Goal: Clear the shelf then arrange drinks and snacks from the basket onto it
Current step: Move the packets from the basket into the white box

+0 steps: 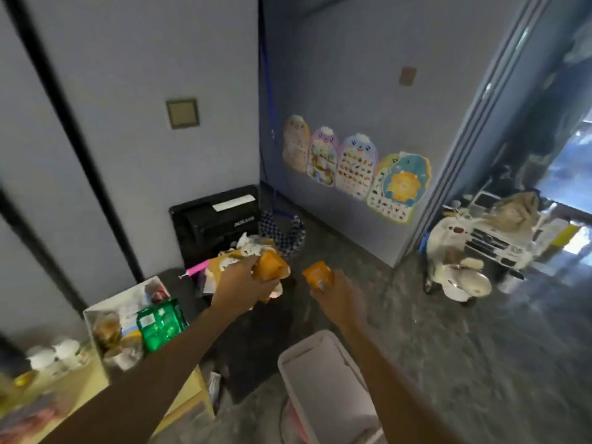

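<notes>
Now | left hand clutches the big orange packet, right hand pinches a smaller packet | I judge the shelf lies down-left, nearer my left hand | basket directly below, probably empty.

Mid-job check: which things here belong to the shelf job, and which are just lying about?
Job: left hand gripping orange snack packets; right hand gripping small orange packet; white basket; yellow shelf; likely the white box of packets.
Lying about: black appliance; animal wall charts; white toy car; checked cloth.
</notes>
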Tool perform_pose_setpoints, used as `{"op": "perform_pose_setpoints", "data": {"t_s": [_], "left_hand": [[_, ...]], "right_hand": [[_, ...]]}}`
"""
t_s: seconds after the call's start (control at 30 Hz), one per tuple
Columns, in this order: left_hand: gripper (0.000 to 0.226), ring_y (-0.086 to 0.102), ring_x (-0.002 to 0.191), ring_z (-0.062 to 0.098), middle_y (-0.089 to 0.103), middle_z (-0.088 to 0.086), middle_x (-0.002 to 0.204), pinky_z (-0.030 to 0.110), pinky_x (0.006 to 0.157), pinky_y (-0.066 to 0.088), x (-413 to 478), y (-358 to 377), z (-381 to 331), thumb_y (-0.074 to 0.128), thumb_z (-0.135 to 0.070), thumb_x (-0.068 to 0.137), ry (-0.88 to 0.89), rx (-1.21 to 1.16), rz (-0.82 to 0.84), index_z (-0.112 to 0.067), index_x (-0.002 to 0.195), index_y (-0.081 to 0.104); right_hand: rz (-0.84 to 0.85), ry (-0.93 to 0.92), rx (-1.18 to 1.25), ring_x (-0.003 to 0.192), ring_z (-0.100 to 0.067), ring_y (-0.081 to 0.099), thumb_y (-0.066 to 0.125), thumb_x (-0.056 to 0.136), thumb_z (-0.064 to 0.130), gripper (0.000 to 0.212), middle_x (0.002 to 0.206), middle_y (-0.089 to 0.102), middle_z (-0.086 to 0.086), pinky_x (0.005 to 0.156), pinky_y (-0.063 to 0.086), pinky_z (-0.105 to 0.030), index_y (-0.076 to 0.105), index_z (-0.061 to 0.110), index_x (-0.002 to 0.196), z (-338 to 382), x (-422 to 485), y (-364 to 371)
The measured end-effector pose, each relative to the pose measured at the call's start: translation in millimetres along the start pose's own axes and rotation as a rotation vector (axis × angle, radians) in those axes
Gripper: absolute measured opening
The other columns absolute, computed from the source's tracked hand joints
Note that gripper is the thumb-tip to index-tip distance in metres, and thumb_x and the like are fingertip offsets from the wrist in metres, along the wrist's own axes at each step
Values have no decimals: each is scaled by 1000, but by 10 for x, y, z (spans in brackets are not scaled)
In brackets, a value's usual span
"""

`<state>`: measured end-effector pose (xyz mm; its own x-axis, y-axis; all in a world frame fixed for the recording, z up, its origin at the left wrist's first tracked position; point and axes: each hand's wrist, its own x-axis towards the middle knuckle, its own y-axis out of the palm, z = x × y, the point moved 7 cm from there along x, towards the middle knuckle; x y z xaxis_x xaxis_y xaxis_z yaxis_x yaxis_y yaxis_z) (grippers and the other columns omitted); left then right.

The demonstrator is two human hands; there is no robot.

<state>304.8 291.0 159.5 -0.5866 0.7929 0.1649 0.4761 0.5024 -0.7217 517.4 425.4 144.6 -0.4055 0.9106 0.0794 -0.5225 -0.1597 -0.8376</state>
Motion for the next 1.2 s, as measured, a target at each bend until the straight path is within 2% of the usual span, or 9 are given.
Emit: {"op": "perform_pose_setpoints", "data": {"t_s": [0.13, 0.23, 0.4, 0.6, 0.73, 0.87, 0.97, 1.1, 1.2], "left_hand": [[52, 65, 87, 14, 68, -9, 95, 35, 77, 51, -48, -719, 716, 79, -68, 75, -194, 53, -67, -39, 116, 62], [60, 70, 88, 23, 75, -2, 96, 36, 76, 54, -20, -1156, 1421, 74, -74, 71, -315, 87, -106, -32, 112, 66], [59, 73, 95, 32, 78, 4, 97, 39, 78, 56, 25, -1740, 2463, 76, -70, 70, -436, 108, -179, -25, 107, 67], [64, 73, 102, 31, 77, 9, 112, 37, 81, 57, 102, -2108, 3560, 79, -57, 81, -604, 148, -166, -21, 133, 64], [65, 71, 104, 32, 74, 9, 115, 38, 80, 52, 56, -2083, 3925, 72, -68, 84, -711, 181, -142, -23, 130, 62], [69, 70, 103, 30, 73, 6, 113, 39, 85, 58, -55, -1771, 4343, 67, -74, 79, -878, 144, -114, -23, 125, 65], [63, 71, 99, 27, 74, 5, 108, 34, 78, 54, -97, -1493, 4551, 64, -68, 86, -932, 158, -83, -16, 121, 67], [66, 71, 95, 26, 73, 6, 106, 34, 75, 56, -118, -1206, 4791, 61, -72, 87, -995, 168, -60, -17, 124, 64], [63, 66, 85, 22, 67, 1, 96, 32, 70, 53, -130, -1068, 4899, 62, -71, 88, -1044, 164, -50, -20, 126, 63]], "right_hand": [[78, -173, 19, 105, -27, 71, 78, 84, 57, 57, 112, 72, -2, 81, 56, -39, 59, 23, 126, 961, 124, 555], [119, -286, 73, 103, -20, 69, 78, 85, 58, 59, 111, 71, 2, 86, 59, -39, 60, 23, 128, 1645, 163, 1085], [232, -380, -5, 101, -25, 70, 82, 82, 54, 52, 107, 72, -3, 84, 54, -37, 65, 19, 116, 2550, 240, 1983], [396, -432, -135, 120, -32, 65, 70, 93, 57, 60, 129, 68, -10, 96, 50, -38, 55, 15, 132, 3391, 309, 2993], [485, -431, -159, 110, -31, 71, 71, 84, 64, 59, 118, 72, -7, 90, 59, -42, 59, 19, 121, 3609, 281, 3677], [573, -466, -191, 110, -23, 72, 72, 89, 61, 59, 118, 74, 1, 88, 58, -35, 60, 21, 130, 3667, 206, 4211], [633, -468, -175, 102, -15, 74, 69, 93, 63, 56, 110, 74, 6, 85, 59, -27, 59, 21, 128, 3564, 205, 4628], [605, -453, -118, 79, -6, 69, 46, 87, 90, 68, 89, 68, 13, 71, 62, -24, 62, 28, 112, 3302, 254, 5157], [610, -453, -108, 72, -4, 66, 20, 82, 100, 86, 82, 66, 15, 70, 62, -22, 63, 29, 103, 3186, 246, 5360]]}}
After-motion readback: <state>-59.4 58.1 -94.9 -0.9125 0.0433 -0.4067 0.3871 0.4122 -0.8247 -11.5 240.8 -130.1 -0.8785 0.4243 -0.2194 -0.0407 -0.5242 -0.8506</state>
